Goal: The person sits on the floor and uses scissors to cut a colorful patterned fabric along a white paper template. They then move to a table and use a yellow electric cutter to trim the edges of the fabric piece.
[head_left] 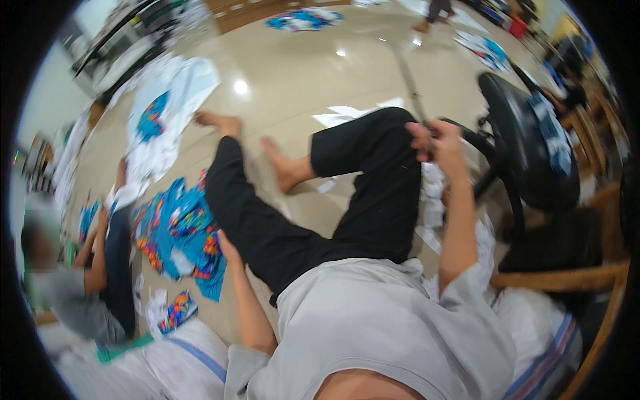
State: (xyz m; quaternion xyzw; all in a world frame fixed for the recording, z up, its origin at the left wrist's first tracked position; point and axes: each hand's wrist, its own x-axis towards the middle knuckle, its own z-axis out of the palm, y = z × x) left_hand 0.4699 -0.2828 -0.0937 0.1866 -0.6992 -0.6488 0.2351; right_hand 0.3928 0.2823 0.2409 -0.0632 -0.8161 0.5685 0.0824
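Blue cloth [177,223] lies at ten o'clock from the nearer left hand [229,247].
Right hand [441,141] curled; what either holds, cannot tell.

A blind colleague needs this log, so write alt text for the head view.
A seated person has the left hand beside a heap of blue patterned cloth on a glossy floor; the right hand is by the right knee, its grip unclear. Another person sits at far left, and a black chair stands at right.
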